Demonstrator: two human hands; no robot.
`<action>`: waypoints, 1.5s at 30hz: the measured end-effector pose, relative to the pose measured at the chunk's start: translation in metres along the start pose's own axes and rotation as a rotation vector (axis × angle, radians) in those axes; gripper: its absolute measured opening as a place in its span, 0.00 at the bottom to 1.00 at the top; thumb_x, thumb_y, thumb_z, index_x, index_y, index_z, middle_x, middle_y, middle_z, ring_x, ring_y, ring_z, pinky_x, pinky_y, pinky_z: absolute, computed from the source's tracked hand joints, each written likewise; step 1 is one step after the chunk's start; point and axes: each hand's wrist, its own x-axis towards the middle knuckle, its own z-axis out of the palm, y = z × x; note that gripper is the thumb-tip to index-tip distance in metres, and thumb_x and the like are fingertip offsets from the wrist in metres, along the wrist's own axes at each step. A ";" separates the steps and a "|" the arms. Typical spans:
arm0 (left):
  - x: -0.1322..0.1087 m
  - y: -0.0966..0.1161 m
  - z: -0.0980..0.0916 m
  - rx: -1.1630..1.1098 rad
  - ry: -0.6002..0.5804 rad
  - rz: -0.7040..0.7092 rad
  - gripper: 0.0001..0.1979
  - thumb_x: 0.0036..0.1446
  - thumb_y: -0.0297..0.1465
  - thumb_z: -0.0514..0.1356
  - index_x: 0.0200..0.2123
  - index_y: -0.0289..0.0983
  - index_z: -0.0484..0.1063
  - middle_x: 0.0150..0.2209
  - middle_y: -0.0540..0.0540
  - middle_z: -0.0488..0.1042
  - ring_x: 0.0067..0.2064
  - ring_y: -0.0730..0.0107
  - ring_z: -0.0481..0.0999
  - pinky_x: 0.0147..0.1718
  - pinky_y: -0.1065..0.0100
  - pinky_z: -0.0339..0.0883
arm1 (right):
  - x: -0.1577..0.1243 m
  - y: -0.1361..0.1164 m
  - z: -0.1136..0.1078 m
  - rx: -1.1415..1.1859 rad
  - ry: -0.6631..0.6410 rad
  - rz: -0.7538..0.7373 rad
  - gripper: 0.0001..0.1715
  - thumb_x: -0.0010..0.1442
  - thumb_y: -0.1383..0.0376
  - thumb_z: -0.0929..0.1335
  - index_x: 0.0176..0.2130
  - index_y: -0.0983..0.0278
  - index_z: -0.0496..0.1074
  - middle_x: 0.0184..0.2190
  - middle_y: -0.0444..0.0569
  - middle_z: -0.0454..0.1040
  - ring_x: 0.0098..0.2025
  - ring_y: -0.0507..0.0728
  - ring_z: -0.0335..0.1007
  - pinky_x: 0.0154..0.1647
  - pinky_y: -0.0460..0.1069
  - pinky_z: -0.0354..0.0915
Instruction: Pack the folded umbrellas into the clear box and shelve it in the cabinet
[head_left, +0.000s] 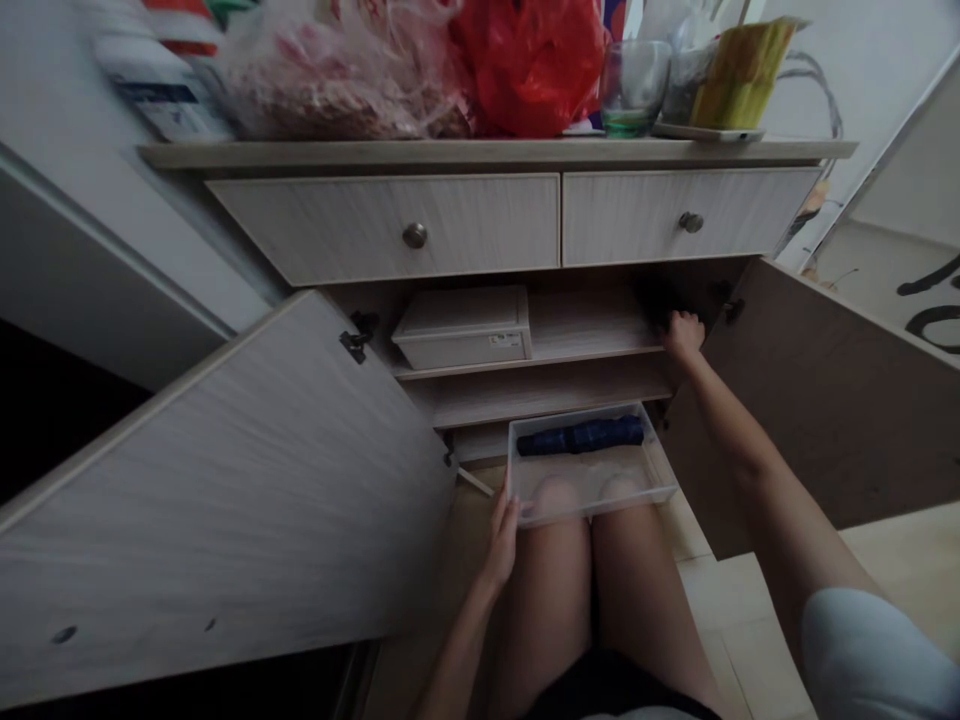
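A clear plastic box (585,490) rests across my knees with a dark blue folded umbrella (581,437) lying along its back side. My left hand (504,525) grips the box at its left front corner. Inside the open cabinet, my right hand (682,333) reaches to the right end of the upper shelf (592,325), its fingers curled by a dark object (654,298) that is too shadowed to make out. On the left of that same shelf sits a white lidded box (465,325) with a small label.
Two cabinet doors stand open, one at left (247,500) and one at right (825,400). Above are two closed drawers with round knobs. The cabinet top (480,153) bears a red bag (532,65), clear bags, bottles (161,85), a glass (634,90) and a yellow container (739,75).
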 end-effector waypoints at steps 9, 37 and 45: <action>0.002 -0.002 -0.001 0.011 -0.025 -0.010 0.43 0.55 0.61 0.55 0.65 0.41 0.66 0.63 0.39 0.71 0.58 0.49 0.74 0.58 0.52 0.68 | 0.019 -0.008 0.030 -0.040 -0.039 0.038 0.21 0.64 0.73 0.61 0.54 0.74 0.72 0.51 0.73 0.72 0.56 0.68 0.68 0.53 0.59 0.63; 0.000 0.001 0.001 0.032 -0.015 0.025 0.44 0.57 0.59 0.54 0.69 0.38 0.59 0.71 0.39 0.57 0.70 0.47 0.58 0.65 0.51 0.60 | -0.133 0.056 -0.044 0.948 -0.527 -0.475 0.41 0.52 0.42 0.74 0.55 0.65 0.76 0.51 0.57 0.78 0.53 0.66 0.75 0.55 0.60 0.71; -0.001 0.005 0.006 0.038 0.007 0.097 0.42 0.57 0.57 0.55 0.67 0.37 0.63 0.69 0.39 0.61 0.73 0.53 0.52 0.71 0.53 0.43 | -0.182 0.035 -0.056 0.567 -0.661 -0.876 0.28 0.61 0.60 0.69 0.59 0.63 0.73 0.52 0.57 0.78 0.52 0.63 0.76 0.54 0.55 0.69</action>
